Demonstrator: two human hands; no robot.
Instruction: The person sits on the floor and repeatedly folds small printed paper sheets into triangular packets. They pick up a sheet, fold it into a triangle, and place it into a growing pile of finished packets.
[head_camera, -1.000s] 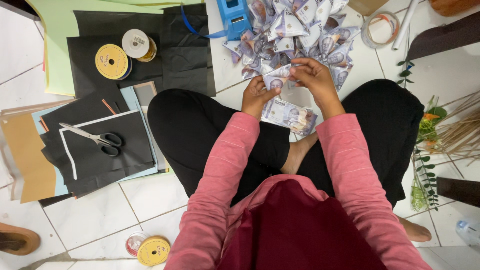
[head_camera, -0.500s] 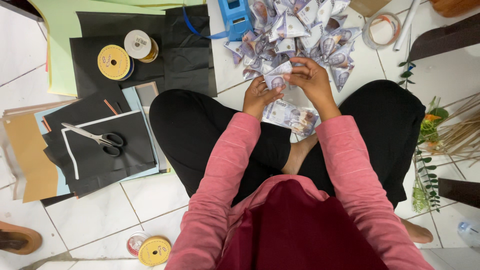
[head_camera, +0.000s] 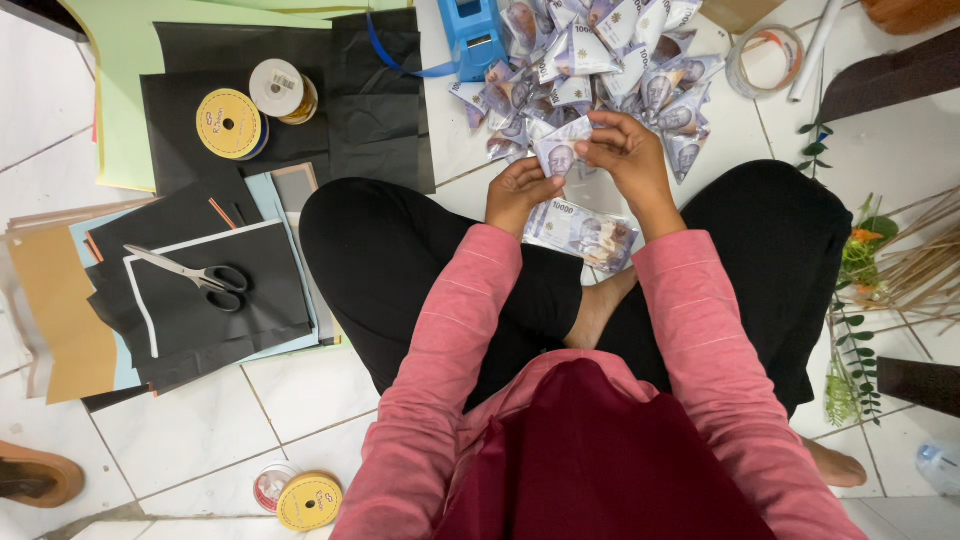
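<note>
I sit cross-legged on a white tiled floor in a pink top and black trousers. Both hands hold one purple-grey banknote (head_camera: 560, 152) in front of me. My left hand (head_camera: 517, 190) grips its lower left part, and my right hand (head_camera: 625, 155) pinches its upper right part, folding it. A flat stack of similar banknotes (head_camera: 580, 232) lies on my lap just below my hands. Beyond my hands lies a pile of several folded banknotes (head_camera: 600, 70) shaped into cones.
Black paper sheets (head_camera: 330, 100) and scissors (head_camera: 195, 272) lie to the left, with ribbon spools (head_camera: 232, 124) on them. A blue tape dispenser (head_camera: 472, 35) sits at the top. A tape roll (head_camera: 765, 60) and artificial leaves (head_camera: 850, 330) are on the right. More spools (head_camera: 305, 498) lie near my left knee.
My hands shifted slightly on the banknote, working the fold. Nothing else has moved.
</note>
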